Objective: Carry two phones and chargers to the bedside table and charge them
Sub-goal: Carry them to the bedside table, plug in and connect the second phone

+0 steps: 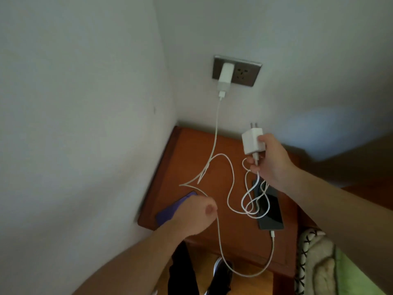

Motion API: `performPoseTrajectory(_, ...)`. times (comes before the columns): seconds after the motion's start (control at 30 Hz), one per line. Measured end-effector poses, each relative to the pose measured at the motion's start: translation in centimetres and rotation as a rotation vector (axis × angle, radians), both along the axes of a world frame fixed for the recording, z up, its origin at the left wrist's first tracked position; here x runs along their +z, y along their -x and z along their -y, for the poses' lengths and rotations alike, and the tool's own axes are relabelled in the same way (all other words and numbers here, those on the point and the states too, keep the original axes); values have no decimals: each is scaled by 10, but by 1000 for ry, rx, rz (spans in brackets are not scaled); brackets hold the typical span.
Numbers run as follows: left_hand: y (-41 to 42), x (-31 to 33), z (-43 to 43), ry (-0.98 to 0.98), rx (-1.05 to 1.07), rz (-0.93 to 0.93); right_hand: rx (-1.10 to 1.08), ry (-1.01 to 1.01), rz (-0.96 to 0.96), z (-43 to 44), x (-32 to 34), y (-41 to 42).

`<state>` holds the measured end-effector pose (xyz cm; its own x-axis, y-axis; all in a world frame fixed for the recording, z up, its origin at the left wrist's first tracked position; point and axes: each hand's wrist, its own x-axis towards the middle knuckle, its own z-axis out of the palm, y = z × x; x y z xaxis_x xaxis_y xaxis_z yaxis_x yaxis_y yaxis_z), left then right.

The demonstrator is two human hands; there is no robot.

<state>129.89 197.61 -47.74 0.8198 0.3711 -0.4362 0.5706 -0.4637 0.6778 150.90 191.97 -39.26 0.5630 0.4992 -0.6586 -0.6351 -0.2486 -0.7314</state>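
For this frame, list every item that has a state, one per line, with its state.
First charger: plugged into the wall socket's left outlet.
Wall socket: right outlet free.
Second charger: unplugged, held in the right hand, prongs up.
Purple phone: on the bedside table, under the left hand.
Black phone: flat on the table, screen dark, cable plugged in.

1 white charger (76,76) plugged in; purple phone (170,208), black phone (269,211) lie flat.

I find no legible text, label, brand, number or sign anywhere. The two white chargers, both phones and the wall socket plate show nothing I can read from this head view.
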Motion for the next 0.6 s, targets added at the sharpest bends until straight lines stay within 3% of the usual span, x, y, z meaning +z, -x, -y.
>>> performPoseTrajectory(0.1,-59,55,-8,113,316,234,-38,-46,2,-9,30,-8)
performPoseTrajectory(0.17,-96,88,-15,395,460,275,-19,-74,25,-12,42,-15)
performPoseTrajectory(0.27,-132,115,-22,786,509,244,76,-6,156,-17,45,-29)
performPoseTrajectory(0.33,-142,116,-21,788,483,233,57,45,208,-26,41,-36)
performPoseTrajectory(0.43,-152,106,-24,580,456,266,13,89,242,-39,30,-43)
performPoseTrajectory(0.6,-160,94,-43,476,529,359,119,24,105,-57,18,-51)
